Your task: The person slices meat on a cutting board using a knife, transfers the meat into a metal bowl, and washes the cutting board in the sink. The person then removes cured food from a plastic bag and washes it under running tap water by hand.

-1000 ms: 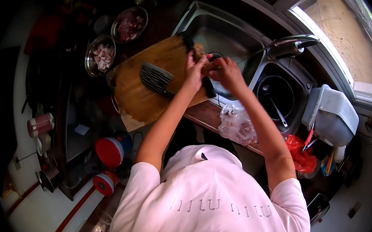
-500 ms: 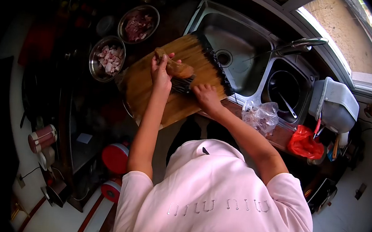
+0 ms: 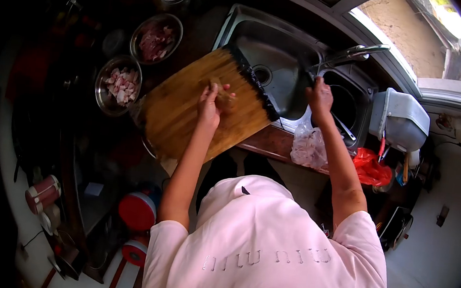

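My left hand [image 3: 209, 107] is closed around a brownish, elongated piece of food [image 3: 225, 99] above the wooden cutting board [image 3: 181, 115]. Its exact kind is unclear. Raised over the divider between the two sink basins, my right hand [image 3: 320, 98] grips a dark, knife-like tool [image 3: 306, 69], which blends into the shadow there. The board lies tilted, its dark far edge overlapping the rim of the large sink basin [image 3: 287, 88].
Left of the board stand a metal bowl of pale meat pieces [image 3: 121, 86] and another of redder meat [image 3: 156, 40]. A faucet [image 3: 356, 54] reaches over the sink. Along the counter are a clear plastic bag [image 3: 308, 146], a red bag [image 3: 371, 168] and a grey-white container [image 3: 402, 118].
My right hand has lifted off the board and moved right, over the sink, with the dark tool. My left hand stays above the board, and the food piece has turned in it.
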`<state>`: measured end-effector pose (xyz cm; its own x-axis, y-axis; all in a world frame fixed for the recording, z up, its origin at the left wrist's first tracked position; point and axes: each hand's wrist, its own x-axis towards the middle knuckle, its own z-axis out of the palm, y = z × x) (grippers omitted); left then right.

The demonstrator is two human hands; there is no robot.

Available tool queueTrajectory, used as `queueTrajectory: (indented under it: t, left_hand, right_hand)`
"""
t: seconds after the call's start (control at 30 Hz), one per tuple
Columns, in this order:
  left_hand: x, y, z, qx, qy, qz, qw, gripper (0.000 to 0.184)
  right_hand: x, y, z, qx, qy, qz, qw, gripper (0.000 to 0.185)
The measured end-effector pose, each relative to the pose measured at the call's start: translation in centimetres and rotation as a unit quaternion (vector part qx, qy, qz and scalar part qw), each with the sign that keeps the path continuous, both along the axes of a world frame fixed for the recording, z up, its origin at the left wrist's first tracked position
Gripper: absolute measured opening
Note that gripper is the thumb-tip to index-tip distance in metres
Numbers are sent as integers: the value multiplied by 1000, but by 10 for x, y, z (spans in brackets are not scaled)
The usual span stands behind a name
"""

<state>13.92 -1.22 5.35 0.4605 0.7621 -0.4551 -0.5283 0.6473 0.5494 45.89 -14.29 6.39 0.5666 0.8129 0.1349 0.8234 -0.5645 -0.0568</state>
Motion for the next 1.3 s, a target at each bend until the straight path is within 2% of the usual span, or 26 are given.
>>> queueTrajectory:
  t: [0.1, 0.17, 0.2, 0.27, 0.3, 0.33, 0.4, 0.47, 0.57, 0.6, 0.67, 0.7, 0.77, 0.8, 0.83, 0.87, 0.9, 1.0, 1.03, 1.1, 1.17, 1.3]
  left_hand:
    - [4, -2, 3, 43, 51, -6, 998, 33]
    - [4, 1, 5, 84, 117, -17, 989, 36]
    - [3, 1, 1, 55, 144, 1, 988, 37]
    - [4, 0, -15, -6, 193, 34, 981, 41]
    - [1, -1, -19, -9, 130, 12, 991, 40]
    - [-3, -2, -22, -12, 67, -12, 998, 39]
    - [-4, 0, -21, -15, -28, -14, 999, 37]
    - [3, 4, -10, -16, -89, 29, 995, 35]
    - [3, 3, -14, 33, -55, 147, 987, 44]
    - [2, -1, -19, 3, 25, 173, 985, 48]
    - [-2, -10, -29, -58, 179, 221, 957, 57]
    - [-11, -13, -34, -50, 155, 191, 968, 69]
    - [-10, -23, -45, 17, 236, 211, 948, 72]
    - [-9, -28, -40, 51, 276, 220, 934, 74]
    - [-8, -32, -35, 148, 406, 200, 879, 71]
    - [-8, -36, -30, 240, 525, 174, 798, 69]
    - [-9, -37, -19, 325, 627, 142, 693, 67]
    - [-18, -31, 6, 495, 680, -82, 534, 52]
    - [-19, -29, -5, 527, 650, -89, 541, 35]
    - [-27, -19, -45, 560, 612, -113, 547, 33]
    - [-30, -12, -55, 588, 590, -129, 538, 31]
    - [-38, -4, -44, 623, 585, -122, 504, 31]
  right_hand:
    - [-8, 4, 22, 39, 121, -67, 990, 55]
    - [-11, 2, 5, 155, 328, -86, 928, 53]
    - [-24, 3, 9, 205, 403, -101, 886, 50]
    - [-47, 6, 22, 163, 370, -81, 911, 40]
    - [-52, 4, 13, 173, 305, -3, 936, 31]
    - [-67, 5, 26, 168, 345, -1, 924, 31]
    - [-83, 4, 20, 142, 450, -104, 875, 34]
    - [-109, 4, 34, 227, 340, 14, 912, 35]
    - [-131, 6, 46, 188, 434, -41, 880, 35]
    - [-133, 6, 44, 177, 465, -56, 866, 34]
    - [-134, 8, 35, 152, 391, 1, 908, 26]
    - [-139, 10, 44, 124, 355, 18, 926, 24]
    - [-147, 12, 48, 103, 303, 67, 945, 23]
    - [-150, 13, 48, 79, 304, 62, 947, 23]
    - [-153, 16, 47, 57, 305, 58, 949, 22]
    - [-155, 18, 47, 34, 305, 54, 950, 22]
    - [-157, 18, 35, 42, 289, 56, 955, 23]
    - [-161, 18, 35, 45, 260, 100, 959, 22]
    - [-160, 20, 36, 43, 246, 116, 961, 21]
    - [-154, 23, 40, 36, 216, 150, 964, 21]
    - [-146, 33, 40, 38, 215, 177, 960, 20]
    - [-145, 33, 36, -34, 218, 190, 957, 18]
